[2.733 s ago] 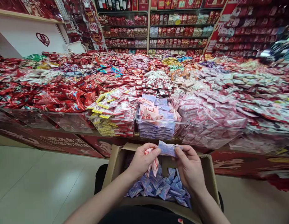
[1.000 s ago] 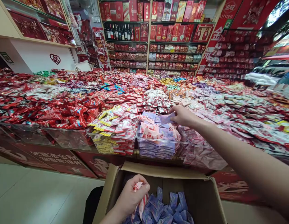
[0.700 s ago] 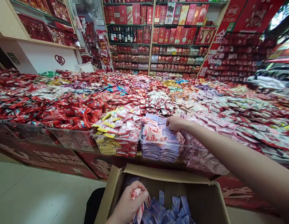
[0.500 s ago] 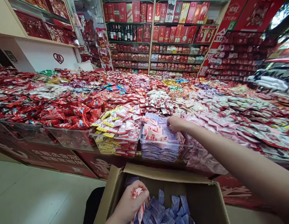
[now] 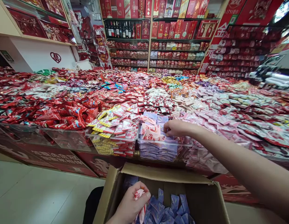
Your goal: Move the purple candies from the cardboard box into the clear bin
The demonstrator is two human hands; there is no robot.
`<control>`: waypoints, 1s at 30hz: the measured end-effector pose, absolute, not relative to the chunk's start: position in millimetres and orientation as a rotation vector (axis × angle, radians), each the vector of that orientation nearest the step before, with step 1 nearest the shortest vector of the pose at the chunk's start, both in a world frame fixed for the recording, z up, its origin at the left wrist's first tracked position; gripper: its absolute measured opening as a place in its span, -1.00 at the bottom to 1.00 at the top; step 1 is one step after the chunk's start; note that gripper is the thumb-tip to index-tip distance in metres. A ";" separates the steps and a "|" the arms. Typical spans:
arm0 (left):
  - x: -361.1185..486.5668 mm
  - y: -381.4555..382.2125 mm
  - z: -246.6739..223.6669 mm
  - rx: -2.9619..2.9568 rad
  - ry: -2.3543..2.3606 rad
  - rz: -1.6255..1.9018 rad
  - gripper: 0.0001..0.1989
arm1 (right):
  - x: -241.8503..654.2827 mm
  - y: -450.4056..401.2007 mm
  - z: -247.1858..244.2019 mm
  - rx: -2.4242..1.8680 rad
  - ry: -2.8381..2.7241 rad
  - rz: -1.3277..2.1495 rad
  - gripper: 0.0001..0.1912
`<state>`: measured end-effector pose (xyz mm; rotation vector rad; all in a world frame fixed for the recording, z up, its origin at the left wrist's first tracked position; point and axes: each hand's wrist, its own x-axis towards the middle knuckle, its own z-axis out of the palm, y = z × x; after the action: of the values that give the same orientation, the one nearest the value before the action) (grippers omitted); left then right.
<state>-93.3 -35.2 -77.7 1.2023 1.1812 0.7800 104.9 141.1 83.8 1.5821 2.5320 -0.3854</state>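
My left hand (image 5: 132, 200) is closed around pink-and-white candy packets (image 5: 140, 199) over the left part of an open cardboard box (image 5: 167, 171). Inside the box lie many loose purple candy packets (image 5: 157, 208). My right hand (image 5: 176, 128) reaches over a clear plastic bin (image 5: 164, 143) filled with stacked purple packets (image 5: 157, 152). Its fingers are bent down onto the packets at the top, and whether they grip one is hidden. Just left of those fingers, several pink-and-white packets (image 5: 151, 132) lie on the purple stack.
Left of that bin stands one with yellow and white-red packets (image 5: 115, 124), then bins of shiny red packets (image 5: 72, 115). Pink packets (image 5: 209, 124) fill the bin to the right. Shelves of red boxes and bottles (image 5: 118, 29) stand behind. Tiled floor (image 5: 42, 189) shows lower left.
My right hand has shifted slightly left and down over the purple packets, closer to the pink-and-white ones. The left hand keeps its hold in nearly the same place. The view has tilted a little.
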 end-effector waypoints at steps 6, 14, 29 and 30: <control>-92.0 -36.0 -77.4 0.993 1.107 0.878 -0.75 | 113.4 132.6 90.5 1.698 2.744 -0.321 -0.82; -65.1 -20.1 -32.3 0.522 0.944 1.103 -0.69 | 111.6 5.5 61.8 1.620 2.988 -1.227 -0.75; -48.1 -17.1 -30.3 0.637 0.921 1.096 -0.74 | 95.3 -34.6 -15.5 1.942 2.398 -2.451 -0.80; -52.2 -20.8 -34.7 0.631 0.924 1.082 -0.74 | 95.6 -38.3 -23.2 1.879 2.349 -2.504 -0.78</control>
<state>-52.2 -20.8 -34.7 0.6307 0.9242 1.0817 95.6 -38.3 -23.2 1.8793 2.3486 -2.5039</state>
